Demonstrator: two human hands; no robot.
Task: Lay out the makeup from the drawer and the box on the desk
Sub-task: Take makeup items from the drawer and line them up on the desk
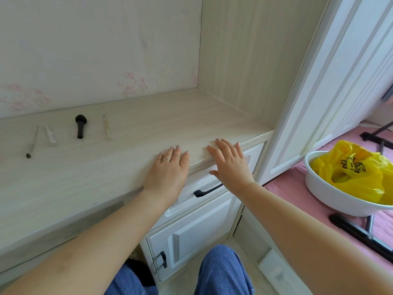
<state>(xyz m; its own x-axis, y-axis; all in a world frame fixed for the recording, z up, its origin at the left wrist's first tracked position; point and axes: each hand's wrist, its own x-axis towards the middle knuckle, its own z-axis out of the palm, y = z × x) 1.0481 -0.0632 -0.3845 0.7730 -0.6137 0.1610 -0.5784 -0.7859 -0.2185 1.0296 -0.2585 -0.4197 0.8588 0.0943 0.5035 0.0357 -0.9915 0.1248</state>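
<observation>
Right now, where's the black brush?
Head view, left side: the black brush lies on the desk near the back wall, between a clear tube on its left and a pale pencil on its right.

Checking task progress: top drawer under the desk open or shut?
Shut: the drawer front sits flush under the desk edge, no gap.

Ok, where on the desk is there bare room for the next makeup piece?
Bare desk runs from the pale pencil right to the side panel. The far-left strip is crowded: thin brush, silver tube, black brush.
</observation>
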